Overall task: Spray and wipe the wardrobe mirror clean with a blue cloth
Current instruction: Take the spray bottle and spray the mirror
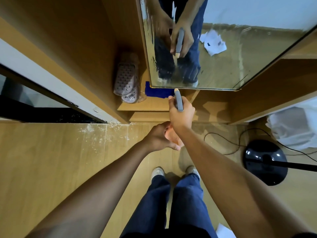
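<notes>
Nearest the lens: two bare forearms over blue-jeaned legs (171, 203) and pale shoes. Right hand (181, 112) wrapped tight around a grey-handled tool with a tan tip (178, 101), that tip touching the bottom edge of the frameless wardrobe mirror (240, 57). Left hand (160, 138) curled shut around a translucent pinkish-orange object (172, 136), partly hidden behind the right wrist, well below the mirror. Bright blue cloth (158, 92) lying flat on the wooden shelf (145, 105) just under the mirror's lower left corner, held by neither hand. Streaky wet film across the mirror's left part. Pinkish perforated slippers in clear plastic (127, 79) left of the mirror. Black round fan base (265, 161) on the wood floor, below and right of the mirror.
</notes>
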A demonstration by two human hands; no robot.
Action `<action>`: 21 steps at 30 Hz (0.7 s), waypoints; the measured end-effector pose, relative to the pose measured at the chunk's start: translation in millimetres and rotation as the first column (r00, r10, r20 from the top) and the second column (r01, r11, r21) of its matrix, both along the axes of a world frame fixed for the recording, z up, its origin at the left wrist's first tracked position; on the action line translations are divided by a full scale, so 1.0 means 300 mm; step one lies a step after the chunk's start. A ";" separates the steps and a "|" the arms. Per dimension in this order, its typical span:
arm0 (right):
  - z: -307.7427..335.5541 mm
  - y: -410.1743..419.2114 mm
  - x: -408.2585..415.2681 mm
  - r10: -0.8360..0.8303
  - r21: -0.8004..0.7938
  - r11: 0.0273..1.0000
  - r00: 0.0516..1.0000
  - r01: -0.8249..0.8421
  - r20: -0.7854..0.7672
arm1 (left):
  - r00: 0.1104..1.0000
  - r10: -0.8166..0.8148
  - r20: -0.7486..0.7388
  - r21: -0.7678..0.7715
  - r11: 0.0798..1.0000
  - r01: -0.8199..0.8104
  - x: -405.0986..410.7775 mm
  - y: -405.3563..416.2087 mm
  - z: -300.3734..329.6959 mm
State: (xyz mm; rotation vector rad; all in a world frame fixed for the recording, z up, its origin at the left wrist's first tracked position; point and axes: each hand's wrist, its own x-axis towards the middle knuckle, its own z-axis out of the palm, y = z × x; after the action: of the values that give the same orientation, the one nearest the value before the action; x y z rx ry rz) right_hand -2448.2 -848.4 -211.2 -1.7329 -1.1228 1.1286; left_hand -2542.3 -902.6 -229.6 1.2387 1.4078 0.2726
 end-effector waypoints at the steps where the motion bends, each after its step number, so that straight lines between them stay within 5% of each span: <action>1: 0.002 -0.004 0.014 -0.011 0.002 1.000 1.000 0.011 -0.024 | 1.000 -0.014 0.006 0.008 1.000 0.014 0.007 0.000 0.005; 21: 0.027 -0.021 0.204 -0.172 0.024 0.985 0.985 0.172 0.006 | 0.993 -0.108 0.057 0.027 0.994 0.106 0.183 0.027 0.003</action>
State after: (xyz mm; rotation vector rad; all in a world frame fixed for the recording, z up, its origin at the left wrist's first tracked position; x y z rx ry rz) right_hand -2387.0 -854.5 -203.1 -1.7808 -0.9668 1.0000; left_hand -2487.3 -894.6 -228.7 1.3115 1.2870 0.2503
